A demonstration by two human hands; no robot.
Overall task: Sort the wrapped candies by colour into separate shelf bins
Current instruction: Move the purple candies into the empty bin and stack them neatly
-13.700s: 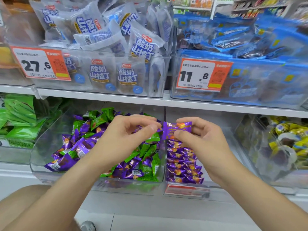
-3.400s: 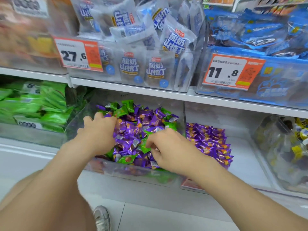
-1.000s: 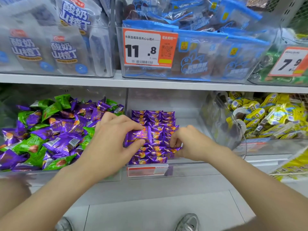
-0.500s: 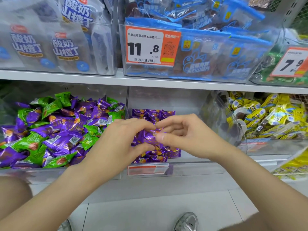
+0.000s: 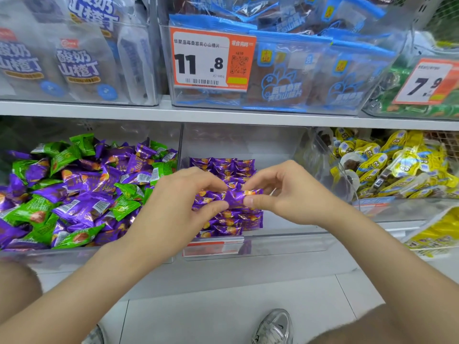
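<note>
1. Pinching one purple candy (image 5: 237,196) at its ends, left hand (image 5: 178,207) and right hand (image 5: 285,194) hold it above the middle bin (image 5: 285,242).
2. Stacked purple candies (image 5: 228,170) lie beneath; a mixed pile (image 5: 74,194) sits left.

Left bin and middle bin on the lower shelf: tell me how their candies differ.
The left bin holds purple and green candies mixed; the middle bin holds only purple. The left bin's lie in a loose heap; the middle bin's are stacked in neat rows. The left bin is filled across; the middle bin has bare floor at its right. Both are clear plastic.
</note>
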